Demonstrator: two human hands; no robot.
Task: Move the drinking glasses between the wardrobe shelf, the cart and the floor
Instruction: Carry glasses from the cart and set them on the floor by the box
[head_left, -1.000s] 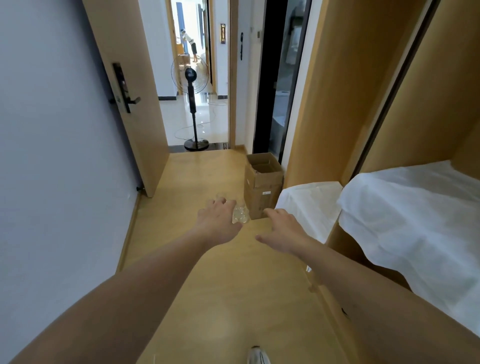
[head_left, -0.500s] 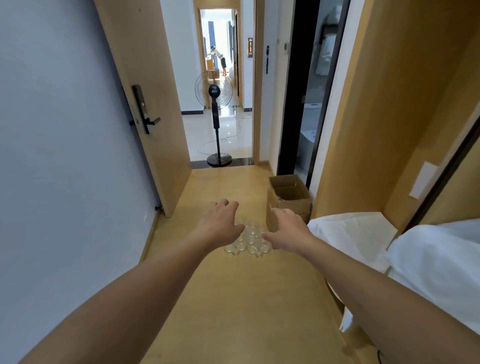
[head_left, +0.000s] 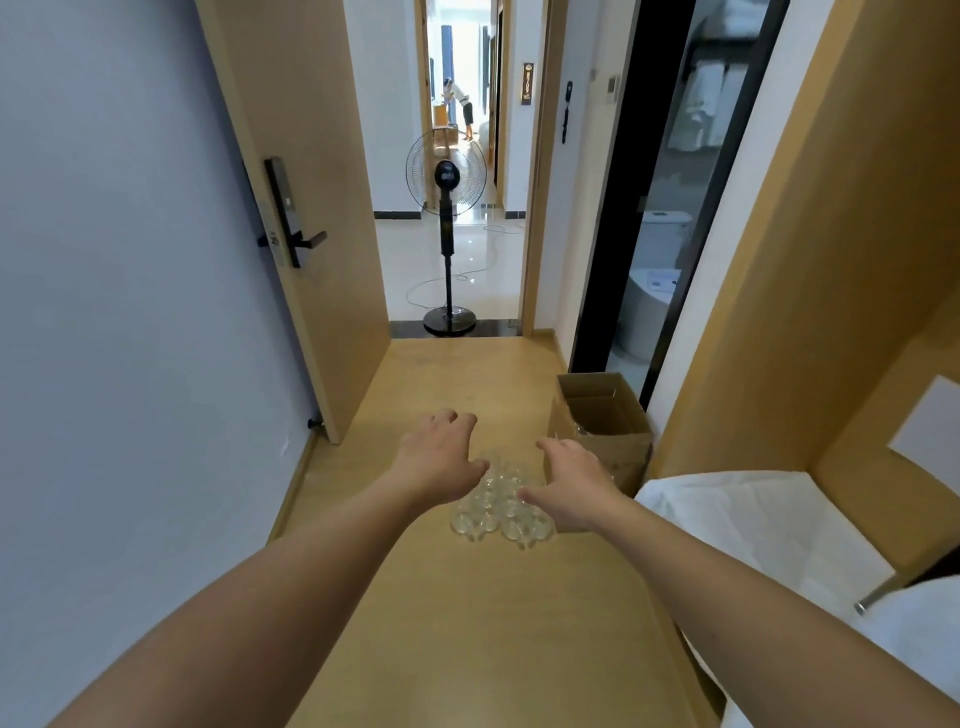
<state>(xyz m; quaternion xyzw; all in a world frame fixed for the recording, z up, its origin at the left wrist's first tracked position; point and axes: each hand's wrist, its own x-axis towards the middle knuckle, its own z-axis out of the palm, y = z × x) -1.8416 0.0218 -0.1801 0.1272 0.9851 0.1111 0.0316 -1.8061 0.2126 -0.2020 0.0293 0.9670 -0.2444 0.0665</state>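
On the floor, fingers: left hand (head_left: 441, 460) and right hand (head_left: 574, 480) both reach forward and down, fingers spread apart and slack, clamped on nothing.
Glasses: a tight cluster of clear drinking glasses (head_left: 498, 512) stands on the wooden floor (head_left: 467, 623), between and just beyond the two hands, rims touching one another; their count is hard to tell through the glare.
Contact: cannot tell whether either hand touches glass; the left thumb lies over the cluster's near-left edge.
Risk, knock: the glasses are packed rim to rim, so a finger pushed into the group would likely shove a neighbour over, and one falling could carry others with it.
Risk, grip: clear glass looks slick; taking several at once with spread fingers could let one slip and break on the hard floor.
Risk, sight: transparent rims are hard to read against the pale wood, so a misjudged reach seems possible.
Beside: an open cardboard box (head_left: 602, 421) stands just right of the cluster, near the right hand; a swing that way could clip it.
Surface: smooth light wood, level.
Room: narrow passage, open door (head_left: 291, 208) on the left, standing fan (head_left: 447, 218) in the doorway ahead, white cloth-covered surface (head_left: 753, 525) to the right.
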